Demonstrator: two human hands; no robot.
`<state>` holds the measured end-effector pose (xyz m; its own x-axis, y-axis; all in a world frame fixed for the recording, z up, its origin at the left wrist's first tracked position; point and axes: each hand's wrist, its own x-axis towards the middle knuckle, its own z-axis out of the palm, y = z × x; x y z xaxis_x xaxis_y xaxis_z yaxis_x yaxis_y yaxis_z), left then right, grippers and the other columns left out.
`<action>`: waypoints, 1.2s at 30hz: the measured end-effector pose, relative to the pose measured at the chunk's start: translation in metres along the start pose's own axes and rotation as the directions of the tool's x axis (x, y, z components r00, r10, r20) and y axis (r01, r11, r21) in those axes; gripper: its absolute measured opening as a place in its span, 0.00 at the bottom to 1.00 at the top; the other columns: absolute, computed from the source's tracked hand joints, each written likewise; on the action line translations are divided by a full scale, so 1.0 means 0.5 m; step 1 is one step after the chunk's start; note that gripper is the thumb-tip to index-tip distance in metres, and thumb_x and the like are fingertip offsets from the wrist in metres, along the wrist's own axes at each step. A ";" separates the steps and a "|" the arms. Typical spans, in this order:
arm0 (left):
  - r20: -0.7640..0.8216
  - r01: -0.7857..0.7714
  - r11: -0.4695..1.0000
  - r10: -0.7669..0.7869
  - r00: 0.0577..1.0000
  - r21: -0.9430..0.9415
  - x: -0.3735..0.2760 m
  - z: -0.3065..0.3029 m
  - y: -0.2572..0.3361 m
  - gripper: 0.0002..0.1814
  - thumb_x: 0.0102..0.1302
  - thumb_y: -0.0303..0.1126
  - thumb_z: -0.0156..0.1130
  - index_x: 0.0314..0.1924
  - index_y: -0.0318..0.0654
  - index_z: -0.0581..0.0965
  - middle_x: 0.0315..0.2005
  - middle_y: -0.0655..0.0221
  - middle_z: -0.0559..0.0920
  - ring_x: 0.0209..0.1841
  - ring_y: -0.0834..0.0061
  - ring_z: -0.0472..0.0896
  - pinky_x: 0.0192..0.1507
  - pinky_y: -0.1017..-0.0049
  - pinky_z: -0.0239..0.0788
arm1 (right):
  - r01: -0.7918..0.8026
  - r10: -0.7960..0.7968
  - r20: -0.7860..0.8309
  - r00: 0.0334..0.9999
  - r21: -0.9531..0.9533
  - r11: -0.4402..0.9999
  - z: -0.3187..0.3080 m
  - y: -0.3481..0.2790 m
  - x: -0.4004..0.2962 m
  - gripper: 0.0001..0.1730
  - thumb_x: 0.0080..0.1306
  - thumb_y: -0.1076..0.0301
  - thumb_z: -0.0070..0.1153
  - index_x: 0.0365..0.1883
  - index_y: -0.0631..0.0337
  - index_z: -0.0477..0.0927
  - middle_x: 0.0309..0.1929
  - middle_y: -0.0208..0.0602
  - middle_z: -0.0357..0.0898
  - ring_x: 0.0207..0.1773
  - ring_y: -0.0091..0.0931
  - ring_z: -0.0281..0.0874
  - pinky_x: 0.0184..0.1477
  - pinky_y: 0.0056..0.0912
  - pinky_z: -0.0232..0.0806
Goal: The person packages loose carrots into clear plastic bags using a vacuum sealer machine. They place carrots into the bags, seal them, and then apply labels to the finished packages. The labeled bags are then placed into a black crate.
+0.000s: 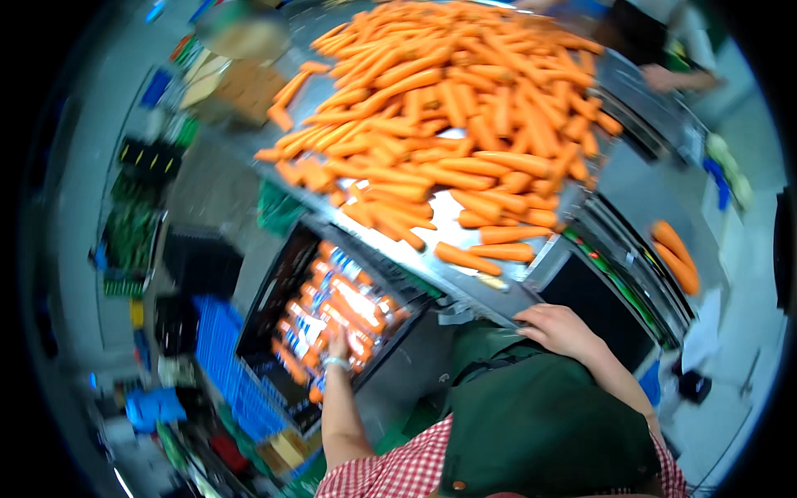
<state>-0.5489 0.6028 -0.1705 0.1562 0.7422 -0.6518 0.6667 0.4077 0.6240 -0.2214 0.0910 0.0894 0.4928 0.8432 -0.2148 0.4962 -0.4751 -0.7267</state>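
Note:
A large heap of loose carrots [436,124] covers the metal table [448,277] in front of me. To the left and lower stands a black plastic crate [264,311] holding bagged carrots [355,299] in clear, printed film. My left hand [338,348] reaches into it and touches the bags; blur hides whether its fingers grip one. My right hand [554,327] rests at the table's near edge, fingers over the rim, with no object visible in it. A small pale item [493,282] lies near that edge.
Right of the heap is a metal machine with a dark panel [591,305]; two carrots [675,258] lie beyond it. Another person's hand [669,79] shows at upper right. A cardboard box [243,90], blue crates [236,367] and a crate of greens [131,224] are on the left.

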 end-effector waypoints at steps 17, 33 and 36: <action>0.663 -0.971 -0.174 0.709 -0.240 -0.165 -0.812 0.966 0.453 0.09 0.62 0.33 0.69 0.33 0.34 0.82 0.31 0.61 0.81 0.37 0.57 0.77 0.44 0.64 0.67 | -0.900 0.530 -0.825 -0.194 0.365 0.239 -0.046 0.356 -0.607 0.19 0.61 0.54 0.65 0.37 0.64 0.82 0.39 0.41 0.77 0.50 0.39 0.72 0.52 0.45 0.62; 0.943 0.044 0.957 0.291 -0.164 -0.287 -1.046 1.178 0.616 0.08 0.75 0.34 0.54 0.42 0.38 0.76 0.49 0.58 0.82 0.56 0.61 0.78 0.65 0.62 0.65 | 0.769 0.594 -0.794 0.132 0.460 0.444 -0.283 0.415 -0.663 0.10 0.75 0.66 0.48 0.39 0.65 0.73 0.39 0.38 0.79 0.44 0.29 0.75 0.50 0.33 0.66; 0.836 -0.463 0.703 0.513 -0.193 -0.539 -0.992 1.332 0.543 0.07 0.75 0.33 0.53 0.42 0.37 0.74 0.48 0.57 0.82 0.54 0.60 0.78 0.62 0.66 0.65 | 0.306 0.523 -0.852 0.008 0.500 0.810 -0.321 0.538 -0.590 0.10 0.77 0.66 0.45 0.41 0.64 0.73 0.49 0.44 0.82 0.57 0.33 0.77 0.58 0.36 0.66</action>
<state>0.0400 -0.0088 0.0351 0.9214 -0.3791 0.0859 0.0037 0.2296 0.9733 -0.1187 -0.3260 0.0620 0.8728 -0.4559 0.1745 0.1954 -0.0014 -0.9807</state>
